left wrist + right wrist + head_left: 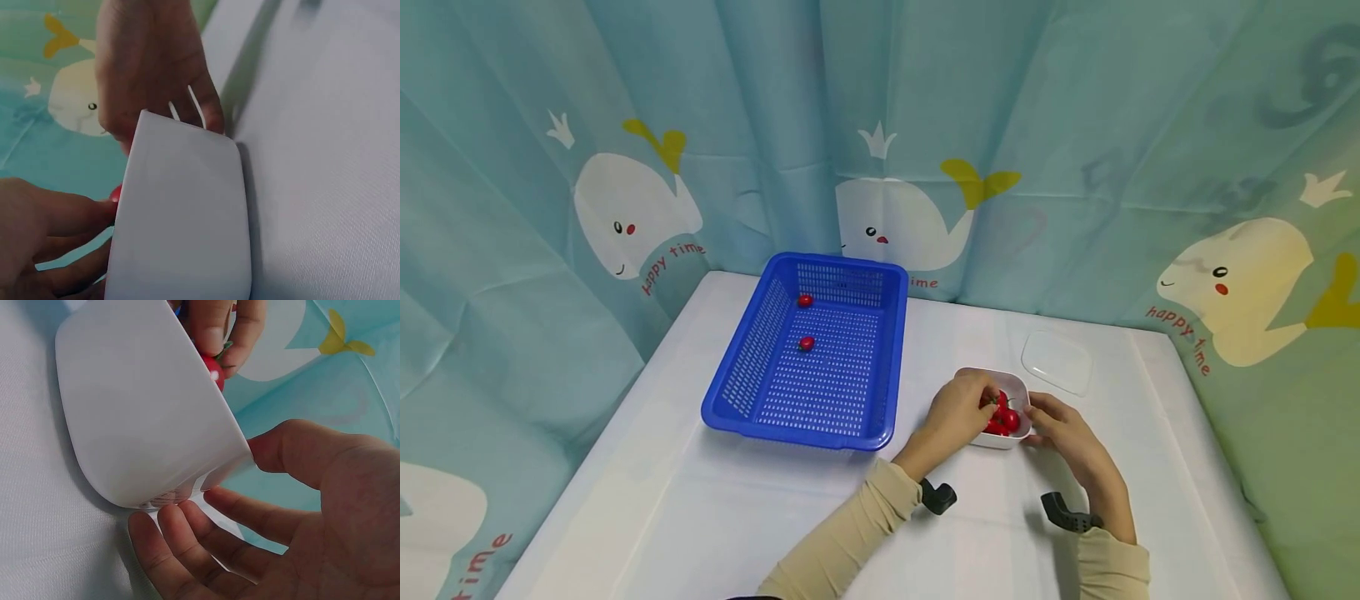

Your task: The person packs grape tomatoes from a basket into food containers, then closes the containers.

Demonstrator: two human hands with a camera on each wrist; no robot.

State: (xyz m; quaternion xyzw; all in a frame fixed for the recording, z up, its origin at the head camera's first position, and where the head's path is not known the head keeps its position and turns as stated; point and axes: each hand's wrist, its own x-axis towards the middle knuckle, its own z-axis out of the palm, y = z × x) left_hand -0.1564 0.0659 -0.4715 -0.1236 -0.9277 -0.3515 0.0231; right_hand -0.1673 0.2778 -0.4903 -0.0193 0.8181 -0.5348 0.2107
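In the head view, a small white plastic box [997, 444] holds several red cherry tomatoes [1011, 420]. My left hand [953, 414] reaches over its left rim, with the fingertips down among the fruit. The right wrist view has those fingers pinching a cherry tomato [215, 374] with a green stem at the rim. Holding the box's right side is my right hand [1070, 435], its thumb [281, 447] at the rim and its fingers against the outer wall. In the left wrist view, the wall of the box [181, 206] hides most of what is inside.
A blue perforated basket [891, 358] stands to the left, with two cherry tomatoes [806, 342] inside. Behind the box, a clear lid [1058, 362] lies flat on the white table [760, 508]. A whale-printed curtain [1060, 167] hangs along the table's back and sides.
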